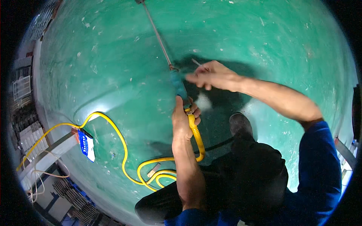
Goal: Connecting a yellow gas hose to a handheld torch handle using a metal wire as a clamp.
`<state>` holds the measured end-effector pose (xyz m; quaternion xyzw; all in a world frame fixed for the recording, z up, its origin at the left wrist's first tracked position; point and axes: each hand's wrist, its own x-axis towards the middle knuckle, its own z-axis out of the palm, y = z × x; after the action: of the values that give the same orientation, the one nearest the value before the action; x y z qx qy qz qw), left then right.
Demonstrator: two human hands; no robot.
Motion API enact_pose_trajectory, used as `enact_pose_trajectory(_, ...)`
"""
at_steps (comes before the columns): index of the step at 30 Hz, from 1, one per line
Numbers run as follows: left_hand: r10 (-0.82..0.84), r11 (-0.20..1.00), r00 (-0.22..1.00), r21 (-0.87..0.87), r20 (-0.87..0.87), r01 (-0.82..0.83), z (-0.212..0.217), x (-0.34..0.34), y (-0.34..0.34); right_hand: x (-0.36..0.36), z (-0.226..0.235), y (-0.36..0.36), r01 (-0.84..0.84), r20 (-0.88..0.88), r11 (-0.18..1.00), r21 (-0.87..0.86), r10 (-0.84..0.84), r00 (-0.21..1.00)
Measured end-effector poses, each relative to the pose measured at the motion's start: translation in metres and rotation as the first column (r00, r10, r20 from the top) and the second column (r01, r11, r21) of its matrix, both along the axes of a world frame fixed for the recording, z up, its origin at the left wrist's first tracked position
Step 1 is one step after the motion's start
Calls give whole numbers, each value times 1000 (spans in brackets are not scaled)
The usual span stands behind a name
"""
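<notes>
My left hand (183, 118) is wrapped round the lower end of a lance with a teal grip (178, 84). A long, thin metal rod (158, 35) runs from the grip toward the far edge, with a small dark head at its tip. From the grip's near end a yellow hose (197, 135) bends down past my left wrist. Just right of the grip, my right hand (215, 77) is closed and slightly blurred by motion. A thin pale stick (196, 62) pokes out from its fingers; its kind cannot be made out.
The yellow hose loops over the green floor (113, 75) and runs off left, across a metal beam (51, 156). A blue-and-white packet (86, 145) hangs by the beam's end. A small flat piece (154, 170) lies by the loops. Stacked racks (22, 88) line the left. My shoe (240, 124) stands below.
</notes>
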<state>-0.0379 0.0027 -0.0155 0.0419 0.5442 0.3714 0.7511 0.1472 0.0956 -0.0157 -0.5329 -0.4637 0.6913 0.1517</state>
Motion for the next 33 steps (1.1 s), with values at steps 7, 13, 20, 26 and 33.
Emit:
enact_pose_trajectory(7, 44, 999, 995, -18, 89, -42, -2, -8, -12, -76, -57, -11, 40, -194, 993, -108, -61, 979)
enact_pose_trajectory(13, -5, 995, 1000, 105, 28, 2, -2, -27, -50, -86, -57, -14, 237, -286, 960, -149, -271, 919)
enact_pose_trajectory(20, 9, 975, 970, 216, -242, 45, -5, -10, -50, -83, -54, -22, 250, -320, 956, -154, -288, 903)
enact_pose_trajectory(26, 123, 951, 936, 308, -331, -16, -26, 7, -51, -89, -79, -28, 320, -237, 946, -42, -321, 917)
enact_pose_trajectory(33, 35, 990, 915, 136, -402, 21, -35, -9, -59, -98, -92, -46, 374, -30, 912, 169, -375, 927)
